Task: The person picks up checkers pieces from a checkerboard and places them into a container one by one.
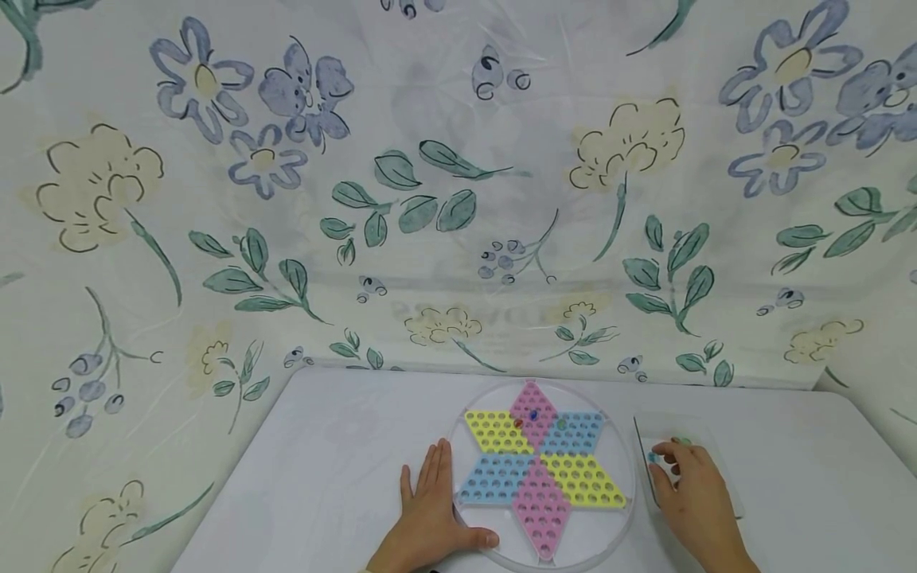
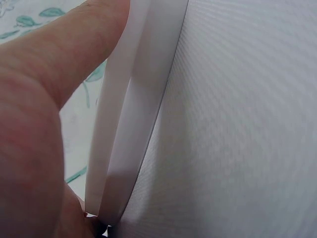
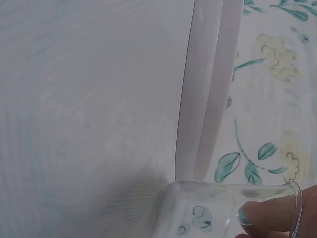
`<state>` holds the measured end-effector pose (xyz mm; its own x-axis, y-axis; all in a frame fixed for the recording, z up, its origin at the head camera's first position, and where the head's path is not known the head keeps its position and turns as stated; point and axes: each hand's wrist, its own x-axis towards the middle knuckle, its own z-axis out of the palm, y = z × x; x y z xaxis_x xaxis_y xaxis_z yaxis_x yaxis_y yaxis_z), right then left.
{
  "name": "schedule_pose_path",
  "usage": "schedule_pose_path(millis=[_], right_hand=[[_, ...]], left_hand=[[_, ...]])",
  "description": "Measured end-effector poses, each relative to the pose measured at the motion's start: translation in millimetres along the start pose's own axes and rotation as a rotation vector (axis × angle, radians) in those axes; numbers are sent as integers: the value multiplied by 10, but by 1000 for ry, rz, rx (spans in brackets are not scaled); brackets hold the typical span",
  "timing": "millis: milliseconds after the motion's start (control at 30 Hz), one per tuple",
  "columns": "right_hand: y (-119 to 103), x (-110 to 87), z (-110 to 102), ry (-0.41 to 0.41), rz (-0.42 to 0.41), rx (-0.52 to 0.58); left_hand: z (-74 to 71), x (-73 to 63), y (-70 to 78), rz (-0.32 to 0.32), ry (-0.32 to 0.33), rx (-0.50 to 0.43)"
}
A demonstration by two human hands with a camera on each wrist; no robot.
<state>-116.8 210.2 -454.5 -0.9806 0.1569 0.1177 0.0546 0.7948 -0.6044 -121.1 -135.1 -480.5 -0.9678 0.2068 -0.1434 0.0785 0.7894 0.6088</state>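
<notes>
A round Chinese checkers board [image 1: 494, 521] with a pink, yellow and blue star of holes lies on the white table. Along its left rim rests my left hand [image 1: 433, 509], fingers straight and thumb over the edge; the left wrist view shows the thumb against the white rim [image 2: 121, 104]. My right hand [image 1: 691, 485] pinches a blue marble [image 1: 653, 458] over a clear plastic box [image 1: 731, 497]. In the right wrist view, the marble [image 3: 242, 215] shows at a fingertip inside the box wall [image 3: 223, 189]. Red [image 1: 518, 423], blue [image 1: 533, 415] and green [image 1: 562, 425] marbles sit near the board's top.
Greenish marbles [image 1: 684, 440] lie in the box beyond my right fingers. The box stands close to the board's right side on the white table [image 1: 322, 446]. Behind the table hangs a floral cloth [image 1: 430, 263], which also drapes at both sides.
</notes>
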Motion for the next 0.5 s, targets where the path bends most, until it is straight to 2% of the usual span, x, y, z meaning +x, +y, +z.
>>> schedule_pose_path(millis=[200,500], right_hand=[[0,0,5,-11,-2,-4],[4,-14,10,18,-36,-15]], left_hand=[[3,0,-4,-5,-6,9],[2,0,-8,5,0,14]])
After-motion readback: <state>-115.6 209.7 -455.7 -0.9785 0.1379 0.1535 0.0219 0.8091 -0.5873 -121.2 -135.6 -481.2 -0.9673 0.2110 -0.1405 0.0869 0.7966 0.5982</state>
